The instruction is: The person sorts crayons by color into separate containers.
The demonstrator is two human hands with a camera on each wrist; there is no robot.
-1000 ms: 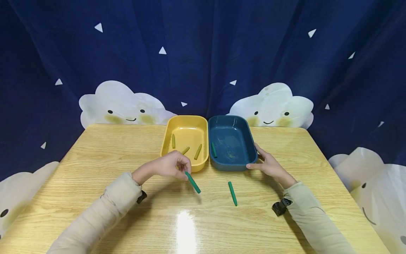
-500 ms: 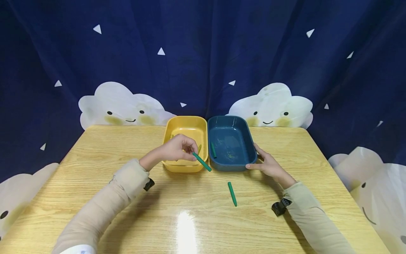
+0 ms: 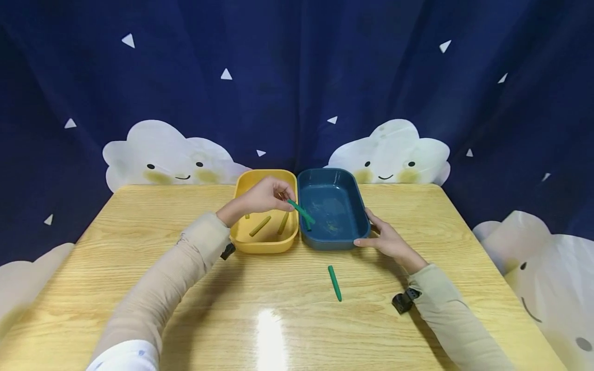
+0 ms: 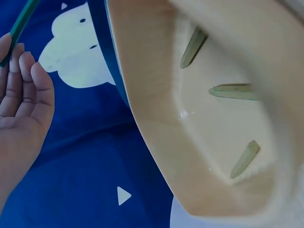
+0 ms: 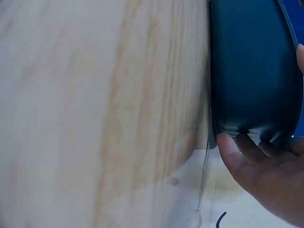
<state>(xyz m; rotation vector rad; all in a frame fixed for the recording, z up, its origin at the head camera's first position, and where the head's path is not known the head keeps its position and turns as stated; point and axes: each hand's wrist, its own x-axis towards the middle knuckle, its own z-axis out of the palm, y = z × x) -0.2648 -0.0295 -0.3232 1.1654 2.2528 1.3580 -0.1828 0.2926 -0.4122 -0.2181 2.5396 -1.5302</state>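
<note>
My left hand pinches a green crayon over the meeting edges of a yellow container and a dark blue container. The crayon slants toward the blue side. In the left wrist view, that green crayon sticks up from the thumb and fingertips. Another green crayon lies inside the blue container, partly covered by the held one. My right hand holds the blue container's near right corner, thumb at the front, fingers along the side. Its fingertips meet the wall in the right wrist view.
Several yellow crayons lie inside the yellow container. One more green crayon rests on the wooden table in front of the blue container. A navy curtain with clouds and white triangles hangs behind the table.
My left hand has carried the green crayon up, away and to the right, from in front of the yellow container to the blue container's left edge. The right hand keeps its place.
</note>
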